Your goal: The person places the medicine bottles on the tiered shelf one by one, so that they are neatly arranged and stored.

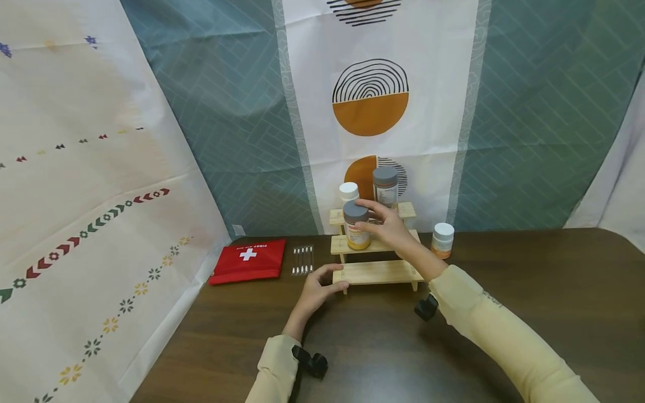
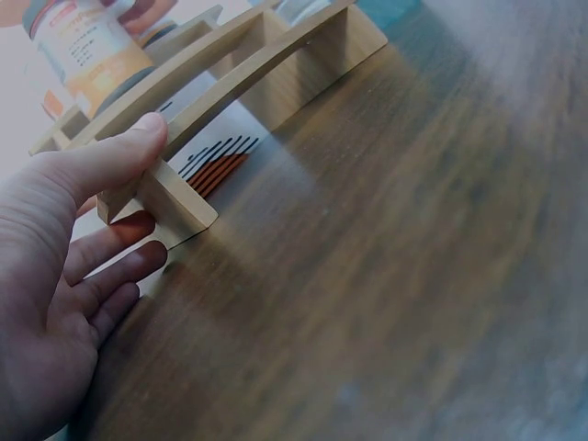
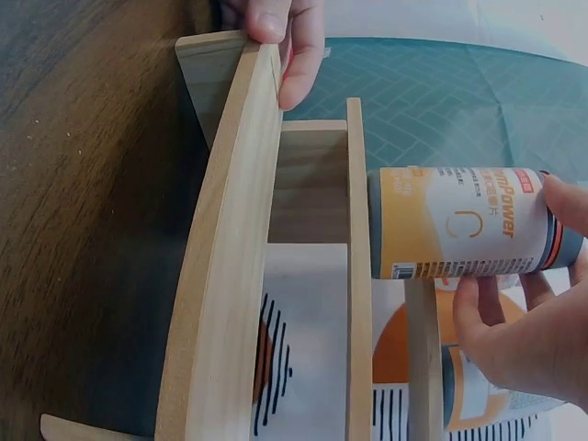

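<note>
My right hand holds a grey-capped vitamin bottle with a white and orange label around its upper part. The bottle stands upright at the left of the middle tier of a three-step wooden display stand. With thumb on the board and fingers by its end, my left hand grips the left end of the lowest tier. On the top tier are a white-capped bottle, partly hidden behind the held one, and another grey-capped bottle.
A white-capped bottle stands on the brown table, right of the stand. Left of the stand lie a pack of cotton swabs and a red first aid pouch. A patterned curtain hangs behind the table.
</note>
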`<act>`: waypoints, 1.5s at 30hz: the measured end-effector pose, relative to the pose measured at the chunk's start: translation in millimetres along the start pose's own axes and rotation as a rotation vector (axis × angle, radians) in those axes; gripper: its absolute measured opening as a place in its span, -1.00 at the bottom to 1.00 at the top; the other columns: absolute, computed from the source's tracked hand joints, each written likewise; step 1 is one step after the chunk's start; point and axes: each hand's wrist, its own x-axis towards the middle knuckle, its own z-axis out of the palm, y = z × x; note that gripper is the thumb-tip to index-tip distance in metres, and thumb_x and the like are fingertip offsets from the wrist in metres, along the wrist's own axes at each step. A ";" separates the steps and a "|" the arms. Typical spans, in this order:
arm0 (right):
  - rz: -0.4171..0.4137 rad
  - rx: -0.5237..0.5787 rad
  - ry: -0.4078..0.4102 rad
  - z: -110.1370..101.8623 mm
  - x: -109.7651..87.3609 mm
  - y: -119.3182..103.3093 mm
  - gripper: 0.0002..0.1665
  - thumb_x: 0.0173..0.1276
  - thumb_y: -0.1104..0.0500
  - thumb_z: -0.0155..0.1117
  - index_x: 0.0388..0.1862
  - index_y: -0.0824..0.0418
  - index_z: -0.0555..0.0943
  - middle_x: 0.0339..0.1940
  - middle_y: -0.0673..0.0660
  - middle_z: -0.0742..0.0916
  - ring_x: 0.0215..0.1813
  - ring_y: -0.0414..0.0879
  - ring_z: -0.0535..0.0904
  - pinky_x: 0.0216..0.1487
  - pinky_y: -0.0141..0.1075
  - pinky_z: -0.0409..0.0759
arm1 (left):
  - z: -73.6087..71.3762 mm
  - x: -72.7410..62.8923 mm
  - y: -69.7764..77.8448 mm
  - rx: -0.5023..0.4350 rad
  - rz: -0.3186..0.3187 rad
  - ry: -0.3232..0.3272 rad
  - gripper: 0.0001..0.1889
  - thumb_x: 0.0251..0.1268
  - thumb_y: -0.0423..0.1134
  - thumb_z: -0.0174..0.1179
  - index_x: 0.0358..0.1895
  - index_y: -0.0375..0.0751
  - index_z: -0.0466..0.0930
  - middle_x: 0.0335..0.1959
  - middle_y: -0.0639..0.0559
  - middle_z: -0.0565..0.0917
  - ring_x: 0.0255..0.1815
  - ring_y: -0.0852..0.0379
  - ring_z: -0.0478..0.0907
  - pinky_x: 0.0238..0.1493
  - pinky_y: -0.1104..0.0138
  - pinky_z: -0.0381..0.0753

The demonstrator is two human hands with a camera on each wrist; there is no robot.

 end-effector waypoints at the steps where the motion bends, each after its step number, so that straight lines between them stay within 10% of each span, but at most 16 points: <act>1: 0.001 0.000 -0.003 0.2 0.8 0.0 -0.31 0.38 0.12 0.28 0.47 -0.01 0.33 0.49 0.18 0.37 0.49 0.23 0.25 0.37 0.19 0.31 | -0.4 0.3 -0.2 0.000 0.001 -0.004 -0.54 0.13 -0.42 0.37 0.14 -0.34 0.58 -0.08 -0.36 0.67 -0.21 0.22 0.53 -0.17 0.43 0.50; 26: 0.012 -0.066 -0.023 -15.1 -2.6 -4.8 -0.29 0.44 0.15 0.20 0.52 0.11 0.23 0.53 0.25 0.32 0.46 0.26 0.32 0.34 0.13 0.39 | -0.5 0.0 2.0 -0.001 -0.010 -0.008 -0.54 0.13 -0.40 0.38 0.14 -0.32 0.58 -0.06 -0.35 0.67 -0.19 0.18 0.51 -0.16 0.42 0.49; 40: 0.042 -0.134 0.089 -63.2 -39.2 9.4 -0.36 0.47 0.00 0.16 0.42 0.25 0.34 0.46 0.25 0.40 0.36 0.17 0.39 0.35 0.03 0.37 | 0.1 0.1 2.9 -0.001 -0.010 0.006 -0.55 0.13 -0.41 0.38 0.14 -0.32 0.58 -0.09 -0.33 0.67 -0.19 0.13 0.52 -0.21 0.42 0.48; 45: 0.046 -0.165 0.167 -85.1 -59.5 16.4 -0.32 0.46 -0.08 0.15 0.42 0.26 0.33 0.42 0.09 0.43 0.25 -0.25 0.47 0.31 -0.13 0.44 | -0.3 -0.7 2.9 0.007 -0.005 0.002 -0.55 0.13 -0.41 0.37 0.14 -0.32 0.58 -0.10 -0.36 0.67 -0.20 0.14 0.52 -0.21 0.42 0.49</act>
